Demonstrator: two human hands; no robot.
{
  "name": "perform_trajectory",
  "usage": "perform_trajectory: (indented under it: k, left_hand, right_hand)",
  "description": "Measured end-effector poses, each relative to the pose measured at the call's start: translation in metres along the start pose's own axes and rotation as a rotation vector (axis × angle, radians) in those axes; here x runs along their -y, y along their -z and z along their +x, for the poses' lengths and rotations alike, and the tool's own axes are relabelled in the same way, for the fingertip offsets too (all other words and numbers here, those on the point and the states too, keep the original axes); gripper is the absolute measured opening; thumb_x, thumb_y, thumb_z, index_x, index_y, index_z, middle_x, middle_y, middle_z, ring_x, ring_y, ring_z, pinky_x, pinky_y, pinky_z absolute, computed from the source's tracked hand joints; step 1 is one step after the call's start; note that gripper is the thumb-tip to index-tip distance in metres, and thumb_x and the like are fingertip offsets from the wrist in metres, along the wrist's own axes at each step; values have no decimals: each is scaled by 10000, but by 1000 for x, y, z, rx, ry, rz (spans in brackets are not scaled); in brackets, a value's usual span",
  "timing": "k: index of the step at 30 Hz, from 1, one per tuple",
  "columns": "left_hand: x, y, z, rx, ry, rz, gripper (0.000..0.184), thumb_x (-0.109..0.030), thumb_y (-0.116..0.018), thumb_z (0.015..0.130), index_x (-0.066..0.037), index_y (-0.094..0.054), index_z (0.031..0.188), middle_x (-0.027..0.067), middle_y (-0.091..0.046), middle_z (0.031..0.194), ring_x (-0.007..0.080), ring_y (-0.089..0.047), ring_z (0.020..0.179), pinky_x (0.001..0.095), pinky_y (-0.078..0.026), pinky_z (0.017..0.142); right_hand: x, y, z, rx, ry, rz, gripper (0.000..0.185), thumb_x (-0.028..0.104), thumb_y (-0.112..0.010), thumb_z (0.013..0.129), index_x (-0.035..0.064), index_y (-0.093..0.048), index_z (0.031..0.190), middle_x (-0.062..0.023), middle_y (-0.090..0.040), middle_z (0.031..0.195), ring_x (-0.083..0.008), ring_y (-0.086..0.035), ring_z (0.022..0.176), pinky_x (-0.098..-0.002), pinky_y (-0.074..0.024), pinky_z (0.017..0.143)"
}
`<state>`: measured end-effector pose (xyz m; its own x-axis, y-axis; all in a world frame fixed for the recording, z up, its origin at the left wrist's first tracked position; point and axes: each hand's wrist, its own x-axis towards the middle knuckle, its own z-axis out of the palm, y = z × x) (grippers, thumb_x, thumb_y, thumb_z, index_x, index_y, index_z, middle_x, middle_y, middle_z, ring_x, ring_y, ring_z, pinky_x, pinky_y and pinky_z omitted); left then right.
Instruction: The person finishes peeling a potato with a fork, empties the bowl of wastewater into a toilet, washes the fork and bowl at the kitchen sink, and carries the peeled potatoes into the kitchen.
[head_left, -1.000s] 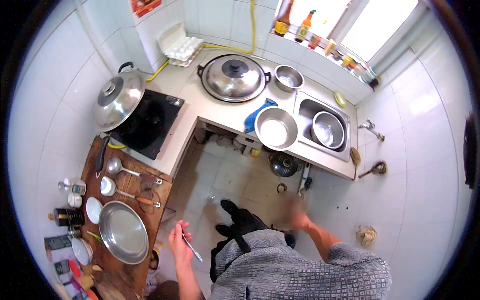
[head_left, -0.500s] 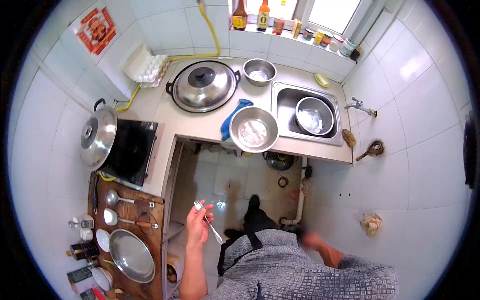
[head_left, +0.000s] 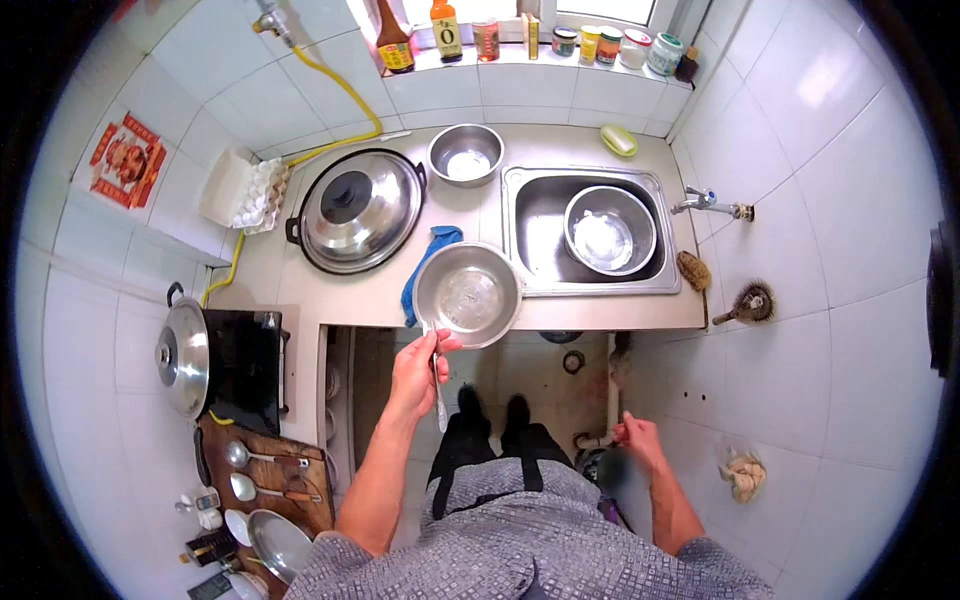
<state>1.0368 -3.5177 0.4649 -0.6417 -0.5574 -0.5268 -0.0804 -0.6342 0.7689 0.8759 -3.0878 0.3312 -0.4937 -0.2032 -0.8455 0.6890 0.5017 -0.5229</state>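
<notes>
My left hand (head_left: 418,374) is closed round a metal fork (head_left: 439,389), held at the counter's front edge, just below a steel basin (head_left: 468,296). That basin sits on the counter beside a blue cloth (head_left: 428,268). Low at the right, my right hand (head_left: 637,438) is raised with its fingers curled; what it may hold cannot be made out. In the sink (head_left: 533,271) rests another steel pot (head_left: 610,231). A smaller steel bowl (head_left: 465,155) stands behind the basin.
A lidded wok (head_left: 362,211) stands on the counter (head_left: 600,313), with an induction cooker (head_left: 243,365) to the left. A wooden board (head_left: 290,463) bears ladles and a pan. The tap (head_left: 712,203) is on the right wall.
The view has turned towards the sink and counter. My left hand has moved forward with the fork to the basin. My right hand, blurred before, now shows clearly.
</notes>
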Motion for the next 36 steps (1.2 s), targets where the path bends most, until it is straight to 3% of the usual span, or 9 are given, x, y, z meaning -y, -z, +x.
perform_trajectory:
  k: [3,11,18,25,26,27,29,30,36]
  left_hand:
    - [3,-4,35,13,66,25,306,-258,-477,1032,-8,-596,1163,105,-699,969,51,-540,576,195,-442,492]
    - [10,3,119,-59,238,-134,295,-58,-485,981,-48,-500,1276,133,-676,1138,64,-571,664,186,-500,565]
    - [17,15,161,81,343,-254,412,-38,-528,961,-86,-426,1357,146,-653,1167,17,-348,520,151,-271,408]
    - [28,23,194,97,446,-322,222,-249,-508,1021,-160,-546,1220,100,-654,1093,23,-310,492,155,-244,394]
    - [29,27,199,123,440,-304,240,-212,-510,1016,-121,-548,1234,102,-653,1103,58,-499,601,166,-400,456]
    - [28,27,203,117,436,-300,240,-212,-510,1016,-121,-548,1234,102,-653,1103,58,-499,601,166,-400,456]
    - [29,23,206,48,400,-272,281,-168,-507,1010,-42,-544,1259,128,-653,1144,139,-641,845,253,-553,675]
    - [27,25,209,73,387,-324,269,-68,-496,987,13,-544,1239,157,-642,1173,231,-638,1058,332,-558,885]
    - [21,15,216,69,346,-460,381,62,-498,934,8,-470,1309,205,-604,1226,269,-632,1069,351,-543,940]
  right_hand:
    - [17,-25,13,77,10,105,389,219,-642,939,-34,-552,1221,-114,-674,1023,-170,-665,783,-297,-519,600]
    - [228,-170,30,216,366,281,390,176,-591,958,-35,-512,1277,-131,-667,1045,-176,-665,792,-278,-520,649]
    - [382,-281,134,317,248,247,481,344,-582,966,-6,-488,1282,-143,-642,1055,-206,-664,834,-290,-543,658]
    - [454,-347,191,315,136,223,553,402,-584,960,-40,-443,1261,-182,-644,1064,-226,-673,801,-301,-567,599]
    - [459,-353,198,306,108,190,484,378,-572,966,-30,-493,1214,-173,-654,1014,-223,-674,762,-306,-565,578]
    - [461,-357,208,297,78,159,423,354,-560,971,-21,-543,1166,-164,-663,964,-219,-675,723,-312,-564,558]
    - [461,-361,225,330,114,192,336,236,-509,974,-63,-552,1120,-174,-673,922,-218,-685,696,-305,-563,534]
    - [463,-361,227,293,143,182,313,190,-486,963,-85,-551,1099,-182,-674,916,-217,-689,690,-300,-563,527]
    - [439,-323,189,295,312,63,300,90,-446,900,-161,-587,986,-183,-675,803,-229,-688,654,-302,-565,531]
